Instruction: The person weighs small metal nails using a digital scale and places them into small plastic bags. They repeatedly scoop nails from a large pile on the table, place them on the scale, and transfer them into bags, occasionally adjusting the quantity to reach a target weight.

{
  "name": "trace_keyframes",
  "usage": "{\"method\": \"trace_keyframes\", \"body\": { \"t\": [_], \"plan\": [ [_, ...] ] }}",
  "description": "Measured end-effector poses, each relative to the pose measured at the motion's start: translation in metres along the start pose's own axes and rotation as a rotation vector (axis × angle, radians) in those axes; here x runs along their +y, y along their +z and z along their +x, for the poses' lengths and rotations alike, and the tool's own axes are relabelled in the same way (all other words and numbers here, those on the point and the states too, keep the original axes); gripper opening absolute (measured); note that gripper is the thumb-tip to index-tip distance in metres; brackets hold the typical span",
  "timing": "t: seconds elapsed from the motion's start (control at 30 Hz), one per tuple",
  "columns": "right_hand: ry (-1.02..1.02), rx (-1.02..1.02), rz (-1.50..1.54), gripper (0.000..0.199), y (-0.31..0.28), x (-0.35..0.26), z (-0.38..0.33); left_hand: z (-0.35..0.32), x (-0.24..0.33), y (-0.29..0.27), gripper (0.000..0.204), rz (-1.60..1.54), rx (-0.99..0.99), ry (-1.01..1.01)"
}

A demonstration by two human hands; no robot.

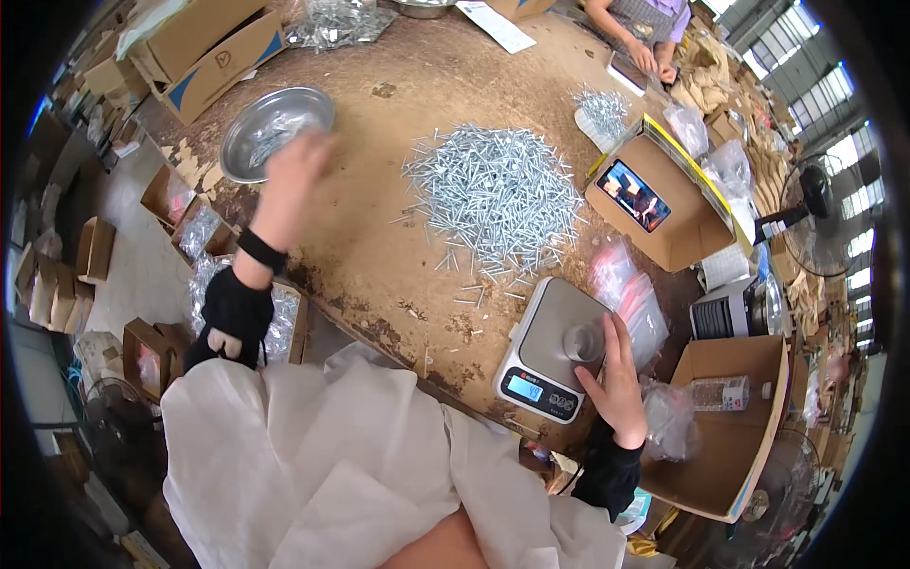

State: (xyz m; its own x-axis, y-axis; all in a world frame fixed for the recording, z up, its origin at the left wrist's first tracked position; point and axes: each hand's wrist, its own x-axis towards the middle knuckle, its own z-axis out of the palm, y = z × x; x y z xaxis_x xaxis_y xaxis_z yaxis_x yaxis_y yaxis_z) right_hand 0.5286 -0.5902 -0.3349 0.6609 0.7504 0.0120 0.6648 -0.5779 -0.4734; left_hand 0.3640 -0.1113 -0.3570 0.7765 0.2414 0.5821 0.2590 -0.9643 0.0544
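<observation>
My left hand (305,173), smeared by motion, is over the near right rim of a steel bowl (322,106). Small shiny pieces (282,131) lie inside the bowl; whether the hand holds anything cannot be made out. On the right, my right hand (618,387) rests at the edge of a digital scale (550,327), thumb and fingers stretched apart. Between them and the scale's middle stands a small round clear cup (581,343) on the metal plate. Its blue display is lit. A large pile of silvery screws or nails (498,194) spreads across the worn wooden table (370,256).
Clear plastic bags (630,294) lie beyond the scale. An open cardboard box (668,237) holds a phone (627,195) with its screen lit. Another box (758,455) contains a plastic bottle (720,394). Across the table a co-worker's hands (654,62) are busy. Fans stand at both sides.
</observation>
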Motion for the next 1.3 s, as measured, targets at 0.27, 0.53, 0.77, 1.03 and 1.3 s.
{"method": "trace_keyframes", "body": {
  "t": [0.27, 0.53, 0.77, 1.03, 1.3],
  "plan": [
    [-0.072, 0.006, -0.115, 0.084, 0.008, -0.011, 0.016, 0.055, 0.141, 0.062, 0.043, -0.381, -0.331, 0.51],
    [-0.044, 0.096, -0.081, 0.086, 0.012, -0.011, 0.021, 0.068, 0.16, 0.116, 0.034, -0.3, -0.339, 0.611],
    [-0.058, 0.054, -0.007, 0.089, -0.007, -0.035, 0.027, 0.066, 0.162, 0.109, 0.029, -0.287, -0.275, 0.658],
    [-0.173, 0.108, -0.002, 0.078, -0.029, -0.058, 0.055, 0.063, 0.161, 0.107, 0.01, -0.345, -0.335, 0.615],
    [-0.175, 0.103, 0.092, 0.068, -0.016, -0.051, 0.102, 0.069, 0.152, 0.113, 0.011, -0.474, -0.379, 0.641]
  ]
}}
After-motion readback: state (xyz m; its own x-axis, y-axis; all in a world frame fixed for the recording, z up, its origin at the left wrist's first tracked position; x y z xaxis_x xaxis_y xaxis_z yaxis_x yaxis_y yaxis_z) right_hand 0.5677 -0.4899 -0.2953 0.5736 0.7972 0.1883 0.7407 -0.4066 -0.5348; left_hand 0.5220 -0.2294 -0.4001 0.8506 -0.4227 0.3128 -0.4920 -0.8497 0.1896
